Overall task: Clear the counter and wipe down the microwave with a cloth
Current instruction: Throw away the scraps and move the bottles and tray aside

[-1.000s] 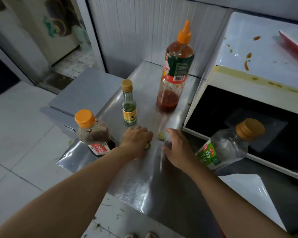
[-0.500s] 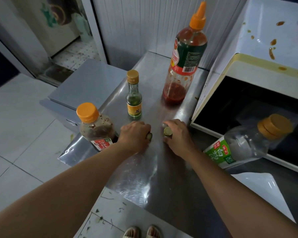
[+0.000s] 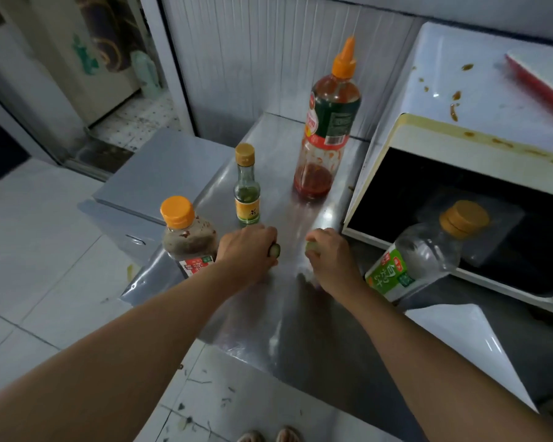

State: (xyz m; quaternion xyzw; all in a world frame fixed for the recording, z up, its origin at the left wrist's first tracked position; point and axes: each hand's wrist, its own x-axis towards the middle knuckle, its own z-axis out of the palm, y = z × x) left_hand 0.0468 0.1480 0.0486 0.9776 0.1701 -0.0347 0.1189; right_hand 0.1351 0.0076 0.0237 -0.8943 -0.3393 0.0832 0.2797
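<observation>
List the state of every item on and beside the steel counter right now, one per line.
Tall red sauce bottle with orange nozzle: upright, capped, nearly empty.
Small green glass bottle: upright, capped.
Squat dark sauce bottle: upright, capped.
Clear green-labelled plastic bottle: tilted, capped.
White microwave: top stained.
Left hand: closed on a small green piece.
Right hand: closed on another green piece.

No text is legible. The label on the tilted clear bottle (image 3: 393,275) at right bears white characters on green; labels on the other bottles are too blurred to read.
</observation>
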